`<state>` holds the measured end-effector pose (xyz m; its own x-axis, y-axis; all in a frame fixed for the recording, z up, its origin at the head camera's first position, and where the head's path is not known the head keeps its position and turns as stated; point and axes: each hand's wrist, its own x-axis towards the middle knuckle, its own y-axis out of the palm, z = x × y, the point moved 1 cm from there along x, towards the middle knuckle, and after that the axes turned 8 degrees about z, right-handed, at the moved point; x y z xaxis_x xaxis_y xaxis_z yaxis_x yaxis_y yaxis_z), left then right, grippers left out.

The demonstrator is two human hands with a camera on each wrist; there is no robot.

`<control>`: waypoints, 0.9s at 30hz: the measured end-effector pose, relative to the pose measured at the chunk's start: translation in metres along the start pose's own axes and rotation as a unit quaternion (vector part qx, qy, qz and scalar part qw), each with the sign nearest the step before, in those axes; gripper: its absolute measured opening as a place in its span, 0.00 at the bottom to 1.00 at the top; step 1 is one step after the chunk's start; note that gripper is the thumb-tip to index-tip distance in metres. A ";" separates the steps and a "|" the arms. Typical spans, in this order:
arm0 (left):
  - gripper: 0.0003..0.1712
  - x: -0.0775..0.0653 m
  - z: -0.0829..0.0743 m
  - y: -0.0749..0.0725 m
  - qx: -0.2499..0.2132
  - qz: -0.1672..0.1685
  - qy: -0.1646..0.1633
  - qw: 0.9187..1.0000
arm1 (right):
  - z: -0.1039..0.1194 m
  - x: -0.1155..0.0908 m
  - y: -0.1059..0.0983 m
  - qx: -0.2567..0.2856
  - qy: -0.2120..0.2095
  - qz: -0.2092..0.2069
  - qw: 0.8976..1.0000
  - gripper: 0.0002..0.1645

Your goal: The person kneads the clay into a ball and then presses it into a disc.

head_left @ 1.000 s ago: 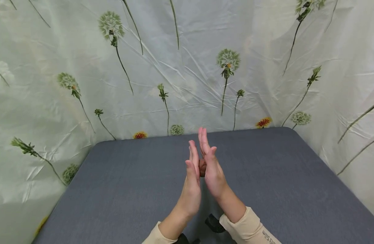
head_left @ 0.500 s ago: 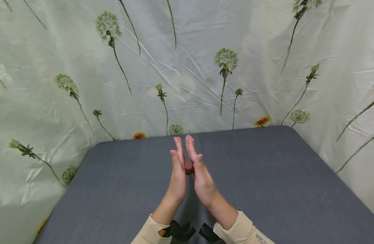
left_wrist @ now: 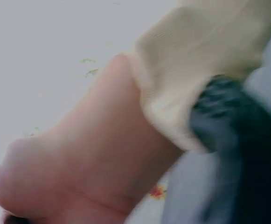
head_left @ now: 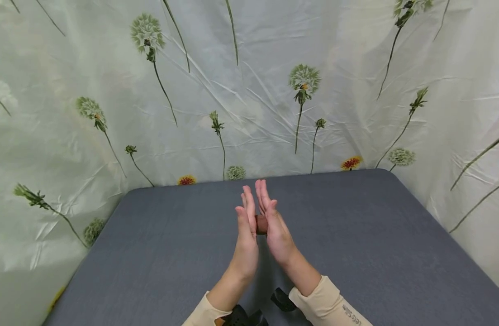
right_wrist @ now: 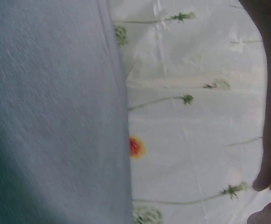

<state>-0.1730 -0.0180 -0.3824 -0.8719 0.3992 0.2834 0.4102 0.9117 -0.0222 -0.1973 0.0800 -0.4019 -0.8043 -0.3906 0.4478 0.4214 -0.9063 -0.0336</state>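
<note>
Farther right than half a second ago: left hand (head_left: 247, 241), right hand (head_left: 278, 234), both straight-fingered, one brown lump (head_left: 261, 225) between.

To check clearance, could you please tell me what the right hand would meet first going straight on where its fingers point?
The right hand would probably meet the dandelion-print backdrop beyond the grey tabletop, though depth is unclear.

curtained-off spot — floral curtain (head_left: 257, 99), grey tabletop (head_left: 159, 244)

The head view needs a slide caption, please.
Left hand and right hand sandwich a brown lump above a grey surface.
</note>
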 end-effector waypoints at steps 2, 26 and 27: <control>0.53 0.001 -0.002 -0.007 0.004 -0.015 0.013 1.000 | -0.003 -0.001 0.007 0.005 0.005 0.010 1.000 0.45; 0.45 0.002 0.010 0.000 -0.006 -0.001 -0.022 1.000 | -0.015 -0.001 -0.002 0.015 0.022 0.027 0.999 0.43; 0.44 0.004 0.010 -0.003 -0.005 -0.007 -0.019 1.000 | -0.016 -0.002 0.002 0.014 0.021 0.028 0.999 0.42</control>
<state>-0.1802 -0.0187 -0.3907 -0.8866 0.3908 0.2476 0.4010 0.9160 -0.0099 -0.2019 0.0764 -0.4169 -0.7958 -0.4474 0.4080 0.4775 -0.8781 -0.0315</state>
